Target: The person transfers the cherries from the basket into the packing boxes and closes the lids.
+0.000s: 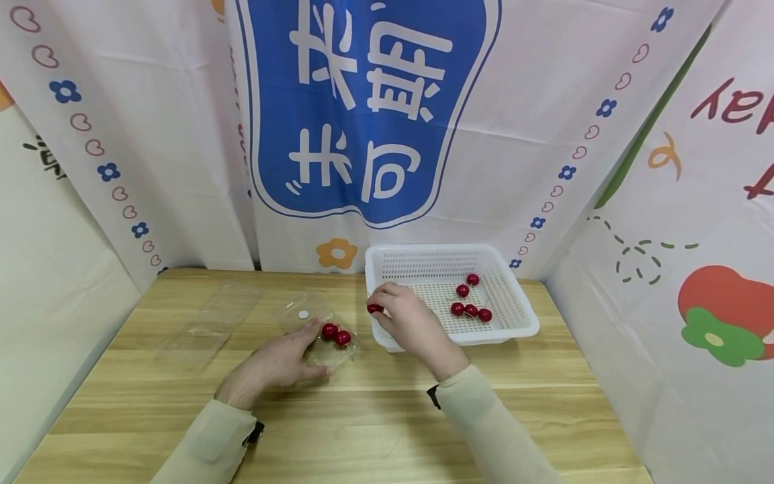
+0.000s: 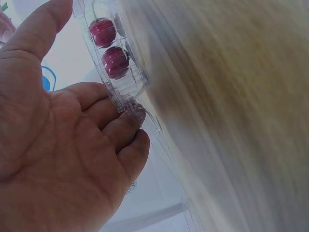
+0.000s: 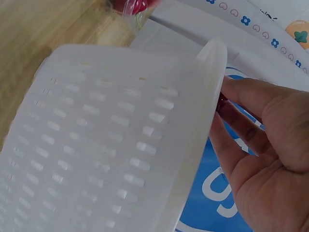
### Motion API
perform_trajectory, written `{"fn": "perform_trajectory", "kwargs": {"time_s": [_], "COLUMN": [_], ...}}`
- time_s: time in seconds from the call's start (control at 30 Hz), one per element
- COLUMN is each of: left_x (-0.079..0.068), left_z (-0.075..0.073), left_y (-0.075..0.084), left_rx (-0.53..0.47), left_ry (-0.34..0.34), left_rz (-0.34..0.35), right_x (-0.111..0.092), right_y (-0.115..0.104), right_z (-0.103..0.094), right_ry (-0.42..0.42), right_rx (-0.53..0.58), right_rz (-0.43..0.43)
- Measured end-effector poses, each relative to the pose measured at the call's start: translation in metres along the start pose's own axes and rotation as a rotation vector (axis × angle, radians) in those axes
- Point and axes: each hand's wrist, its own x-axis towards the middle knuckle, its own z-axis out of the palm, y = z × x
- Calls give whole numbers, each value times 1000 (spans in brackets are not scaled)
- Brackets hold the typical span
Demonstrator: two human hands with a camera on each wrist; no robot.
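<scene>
My left hand (image 1: 281, 359) holds a small clear plastic box (image 1: 334, 357), thumb at the near side and fingers at the far side. Two red cherries (image 1: 342, 338) lie in the box, and its clear lid (image 1: 300, 304) is folded back behind. In the left wrist view the fingertips touch the box (image 2: 133, 89) at its hinge. Over the left rim of a white basket (image 1: 510, 296), my right hand (image 1: 411, 319) pinches a red cherry (image 1: 375, 308) between thumb and fingers. The right wrist view shows that cherry (image 3: 221, 100) partly hidden behind the basket's rim.
Inside the basket lie several more cherries (image 1: 471, 310), with two behind them near the back. Another clear plastic box (image 1: 208, 323) lies unfolded on the left of the wooden table (image 1: 387, 423). Printed cloth (image 1: 532, 101) hangs behind and at both sides.
</scene>
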Motion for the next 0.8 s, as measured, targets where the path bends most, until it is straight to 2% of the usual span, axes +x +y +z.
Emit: {"fn": "perform_trajectory", "kwargs": {"time_s": [0.37,0.6,0.8], "left_x": [0,-1,-2], "left_z": [0,0,0], "left_y": [-1,-1,-1], "left_rx": [-15,-17,-30], "left_ry": [3,1,6], "left_rz": [1,3,10], "right_x": [1,0,-1], "right_y": [-17,-27,-39], "right_z": [19,31,40], "right_ry": [-37,-94,-122], "right_rx": [-35,-76,-173], "right_rz": [-76,-84,-112]}}
